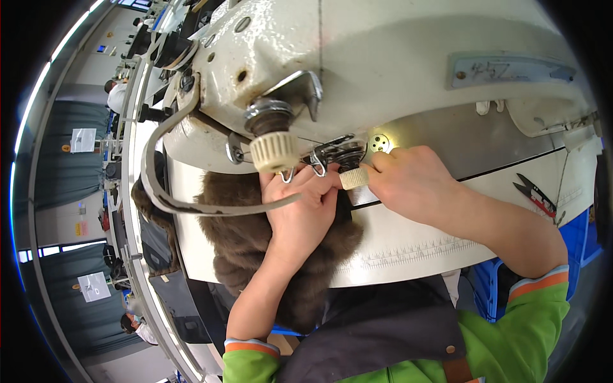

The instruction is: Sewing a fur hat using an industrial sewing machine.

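Note:
A piece of brown plush fur fabric (237, 223) lies bunched on the sewing machine's bed and hangs over the near edge. My left hand (297, 214) is on it with fingers bent and thumb drawn in, gripping the fur; some fingertips are hidden behind the machine's parts. My right hand (412, 185) sits just right of it, closed, thumb and fingers pressed together beside a cream tension knob (355, 179). Whatever the right fingers hold is hidden. Above both hands looms the white sewing machine head (383, 57), with a second cream knob (274, 152) above my left hand.
A curved grey metal lever (153, 172) arcs left of my left hand. Thread snips (535, 195) lie at the right of the bed, past a printed ruler scale (415, 252). Blue crates (488, 287) stand below at right. Other people (117, 96) sit far left.

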Motion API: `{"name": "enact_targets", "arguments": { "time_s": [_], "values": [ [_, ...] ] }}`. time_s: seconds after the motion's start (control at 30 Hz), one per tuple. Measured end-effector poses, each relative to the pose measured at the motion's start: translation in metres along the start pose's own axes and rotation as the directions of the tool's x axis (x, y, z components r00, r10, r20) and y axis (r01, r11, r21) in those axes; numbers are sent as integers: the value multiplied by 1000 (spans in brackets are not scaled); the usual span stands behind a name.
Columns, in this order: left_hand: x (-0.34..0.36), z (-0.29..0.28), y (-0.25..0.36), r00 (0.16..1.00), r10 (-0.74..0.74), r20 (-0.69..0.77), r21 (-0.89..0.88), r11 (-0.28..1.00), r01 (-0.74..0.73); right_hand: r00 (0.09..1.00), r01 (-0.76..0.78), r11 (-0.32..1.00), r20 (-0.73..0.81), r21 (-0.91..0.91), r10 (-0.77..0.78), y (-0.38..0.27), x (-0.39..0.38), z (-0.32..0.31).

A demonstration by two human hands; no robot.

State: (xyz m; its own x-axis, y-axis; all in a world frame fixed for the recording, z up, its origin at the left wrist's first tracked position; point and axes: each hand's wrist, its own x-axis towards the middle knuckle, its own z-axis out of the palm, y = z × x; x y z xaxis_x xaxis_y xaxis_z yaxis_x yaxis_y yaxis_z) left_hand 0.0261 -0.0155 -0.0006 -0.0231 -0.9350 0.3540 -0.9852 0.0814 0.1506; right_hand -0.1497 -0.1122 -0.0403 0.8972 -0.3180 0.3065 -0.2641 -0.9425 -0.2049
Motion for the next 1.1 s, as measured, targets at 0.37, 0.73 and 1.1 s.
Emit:
{"name": "enact_targets", "arguments": {
  "time_s": [0.37, 0.73, 1.1],
  "values": [
    [-3, 7, 9, 992, 43, -118, 7, 999, -42, 999, -51, 999, -7, 20, 51, 3, 1, -1],
    [-6, 6, 15, 994, -92, -59, 93, 991, 97, 997, 6, 997, -77, -73, -12, -5, -1, -4],
    [3, -3, 15, 995, -104, -14, 115, 988, 104, 996, 24, 999, -83, -34, -27, 0, 1, 3]
  ]
}}
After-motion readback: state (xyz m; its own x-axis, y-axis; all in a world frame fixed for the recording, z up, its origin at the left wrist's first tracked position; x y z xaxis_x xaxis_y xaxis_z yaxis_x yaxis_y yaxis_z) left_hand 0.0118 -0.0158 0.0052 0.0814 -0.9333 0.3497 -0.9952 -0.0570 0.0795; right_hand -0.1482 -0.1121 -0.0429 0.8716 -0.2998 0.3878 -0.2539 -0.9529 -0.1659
